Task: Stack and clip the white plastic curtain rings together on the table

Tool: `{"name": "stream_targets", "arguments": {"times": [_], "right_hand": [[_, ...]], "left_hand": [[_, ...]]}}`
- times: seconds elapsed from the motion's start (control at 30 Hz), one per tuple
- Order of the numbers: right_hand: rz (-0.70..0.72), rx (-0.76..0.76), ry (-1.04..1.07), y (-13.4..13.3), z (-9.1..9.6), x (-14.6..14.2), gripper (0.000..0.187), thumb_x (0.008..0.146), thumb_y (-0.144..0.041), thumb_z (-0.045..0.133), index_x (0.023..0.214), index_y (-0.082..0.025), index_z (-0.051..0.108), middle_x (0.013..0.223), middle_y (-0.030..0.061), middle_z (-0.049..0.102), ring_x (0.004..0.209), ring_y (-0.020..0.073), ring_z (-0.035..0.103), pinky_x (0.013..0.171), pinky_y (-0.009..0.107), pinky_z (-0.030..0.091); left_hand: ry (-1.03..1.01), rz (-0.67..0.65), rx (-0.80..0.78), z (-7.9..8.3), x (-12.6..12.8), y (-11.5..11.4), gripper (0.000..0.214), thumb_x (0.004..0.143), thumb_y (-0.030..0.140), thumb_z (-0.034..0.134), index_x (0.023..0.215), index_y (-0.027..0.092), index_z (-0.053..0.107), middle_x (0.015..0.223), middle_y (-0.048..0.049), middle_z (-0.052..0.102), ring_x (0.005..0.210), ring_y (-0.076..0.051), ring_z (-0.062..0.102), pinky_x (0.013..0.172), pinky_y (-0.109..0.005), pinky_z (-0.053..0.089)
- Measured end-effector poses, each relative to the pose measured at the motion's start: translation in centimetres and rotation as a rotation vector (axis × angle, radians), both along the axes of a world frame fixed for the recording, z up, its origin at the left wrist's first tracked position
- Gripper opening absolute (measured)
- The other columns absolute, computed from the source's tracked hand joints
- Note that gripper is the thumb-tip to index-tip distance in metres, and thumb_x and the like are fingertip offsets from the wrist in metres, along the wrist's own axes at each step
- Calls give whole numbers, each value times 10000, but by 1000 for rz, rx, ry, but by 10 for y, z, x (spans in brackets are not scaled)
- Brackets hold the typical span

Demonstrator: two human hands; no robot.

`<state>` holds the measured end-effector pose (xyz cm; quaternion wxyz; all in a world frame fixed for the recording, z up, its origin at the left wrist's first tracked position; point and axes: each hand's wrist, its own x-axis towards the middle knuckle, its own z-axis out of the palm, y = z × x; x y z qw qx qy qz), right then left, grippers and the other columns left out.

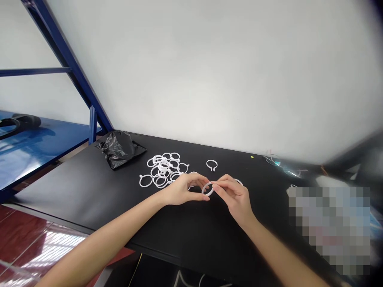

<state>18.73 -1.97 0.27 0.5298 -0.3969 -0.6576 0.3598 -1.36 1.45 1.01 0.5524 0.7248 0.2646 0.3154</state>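
My left hand and my right hand meet over the black table, fingertips pinched on one white plastic ring held between them. Just behind my left hand lies a pile of several white rings. A single ring rests apart, beyond my hands. Part of another ring peeks out behind my right hand.
A crumpled black plastic bag lies at the table's back left. A blue metal frame and blue shelf stand to the left. Clear plastic scraps sit at the back right by the white wall.
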Motion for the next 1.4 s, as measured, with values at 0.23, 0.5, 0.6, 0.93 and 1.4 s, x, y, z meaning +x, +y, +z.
{"name": "stream_targets", "arguments": {"times": [0.23,0.5,0.6,0.93,1.4], "right_hand": [[-162,-118,-194,32,-1,16,384,849,-445,660,1151,-208,659,1043,86,693,905,231,682,828,414,578],[-205,74,-955,82,-1,-3,86,853,-189,626,887,-166,702,1089,161,610,989,323,627,797,463,543],[-197,91,-931,89,0,-5,176,853,-60,562,742,-155,659,884,115,613,803,252,644,718,404,549],[152,545,-586,3,-1,-17,181,930,-66,532,965,-194,654,1105,109,589,901,180,666,789,312,582],[-49,432,-179,-23,-4,-35,246,832,-25,656,1009,-196,663,847,49,728,724,171,707,653,288,600]], "left_hand": [[322,337,449,0,-15,14,382,845,390,695,1165,193,630,1021,-70,627,944,-211,608,873,-370,512],[567,433,545,-18,-24,30,311,875,373,638,1095,153,649,1152,-131,598,1126,-304,569,990,-490,465],[529,487,562,-16,-21,28,316,899,379,616,1123,157,629,1178,-131,599,1133,-300,564,1007,-500,448],[384,413,805,-5,4,-9,351,1021,377,325,1050,158,598,903,-71,643,768,-183,615,721,-320,492],[183,416,987,-11,0,-10,498,1019,405,167,847,149,557,720,-49,591,513,-112,474,426,-215,353]]}}
